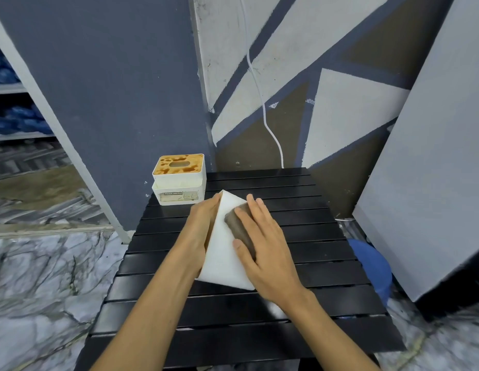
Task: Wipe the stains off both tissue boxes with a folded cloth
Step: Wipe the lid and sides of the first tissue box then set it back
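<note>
Head view: I am working on the near tissue box [225, 261], which is lying tilted near the middle of the black slatted desk [300, 199] with a broad white face turned up. My left hand [203, 228] is lying flat along the box's left side, fingers straight, bracing it. That grip is open, wrapping nothing that I can see. My right hand [267, 245] is pressing the brownish-grey folded cloth [237, 223] against the upper face, towards its far right edge. The fingers are spread straight on top and the thumb is sitting at the cloth's near edge, so this grip is also open, pressing rather than pinching. Both forearms are reaching forward from the near edge, the right wrist angling inward to the left.

The far tissue box [179, 180] is standing upright at the far left corner of the desk, apart from both hands. Its lid is heavily blotched brown and not yet wiped.

Recommendation: I am judging that even pressure through flat fingers, in short overlapping strokes, suits this face, with the left hand countering each push so the box is not sliding on the slats. A clean fold is advisable before the far box, or the cloth risks smearing.
</note>
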Tool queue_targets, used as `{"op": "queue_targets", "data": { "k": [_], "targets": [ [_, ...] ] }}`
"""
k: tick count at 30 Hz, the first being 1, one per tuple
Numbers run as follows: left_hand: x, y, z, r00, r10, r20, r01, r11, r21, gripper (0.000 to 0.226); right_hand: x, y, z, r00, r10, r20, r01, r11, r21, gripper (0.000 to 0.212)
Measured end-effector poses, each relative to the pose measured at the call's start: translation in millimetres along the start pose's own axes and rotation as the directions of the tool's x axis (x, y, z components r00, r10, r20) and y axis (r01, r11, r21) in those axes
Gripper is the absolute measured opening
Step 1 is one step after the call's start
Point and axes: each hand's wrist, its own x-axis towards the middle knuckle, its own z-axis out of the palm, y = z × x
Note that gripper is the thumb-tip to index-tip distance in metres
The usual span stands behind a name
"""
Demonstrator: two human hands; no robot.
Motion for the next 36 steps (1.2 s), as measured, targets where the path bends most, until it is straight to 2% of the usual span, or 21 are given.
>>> {"op": "queue_targets", "data": {
  "k": [3, 5, 8, 13, 17, 20, 24, 29, 32, 36],
  "targets": [
    [1, -7, -4, 0.997, 0.076, 0.007, -0.076, 0.997, -0.02, 0.034, 2, -2, 5, 0.997, -0.074, -0.035, 0.067, 0.983, -0.17, 0.052],
    [0, -13, -8, 0.989, 0.145, -0.002, -0.145, 0.989, -0.024, 0.033, 5, -3, 7, 0.994, -0.104, -0.041, 0.091, 0.968, -0.234, 0.051],
    [-1, -22, -13, 0.973, 0.23, 0.019, -0.23, 0.973, -0.016, 0.046, 11, -6, 7, 0.992, -0.113, -0.06, 0.092, 0.956, -0.279, 0.049],
    [-7, -31, -17, 0.925, 0.379, 0.039, -0.38, 0.923, 0.052, 0.018, 20, -13, -3, 0.996, -0.041, -0.074, 0.028, 0.985, -0.171, 0.049],
    [-11, -41, -24, 0.893, 0.444, 0.078, -0.449, 0.891, 0.062, 0.031, 17, -5, -11, 0.998, 0.066, 0.004, -0.066, 0.998, 0.016, 0.05],
    [-12, -50, -29, 0.875, 0.475, 0.094, -0.481, 0.875, 0.054, 0.04, 1, 1, -11, 0.998, 0.065, 0.017, -0.066, 0.994, 0.085, 0.049],
    [-13, -65, -36, 0.849, 0.516, 0.113, -0.523, 0.852, 0.034, 0.049, -25, -4, -3, 0.998, 0.038, -0.04, -0.035, 0.995, 0.09, 0.047],
    [-14, -74, -43, 0.849, 0.521, 0.088, -0.526, 0.849, 0.054, 0.053, -45, -14, 9, 0.996, 0.011, -0.088, -0.006, 0.998, 0.065, 0.044],
    [-14, -72, -44, 0.866, 0.495, 0.062, -0.499, 0.865, 0.056, 0.044, -51, -18, 13, 0.997, -0.002, -0.081, 0.005, 0.999, 0.035, 0.044],
    [-13, -66, -40, 0.861, 0.508, -0.006, -0.506, 0.86, 0.071, 0.023, -51, -24, 14, 0.999, -0.019, -0.026, 0.019, 1.0, 0.004, 0.046]
  ]
}}
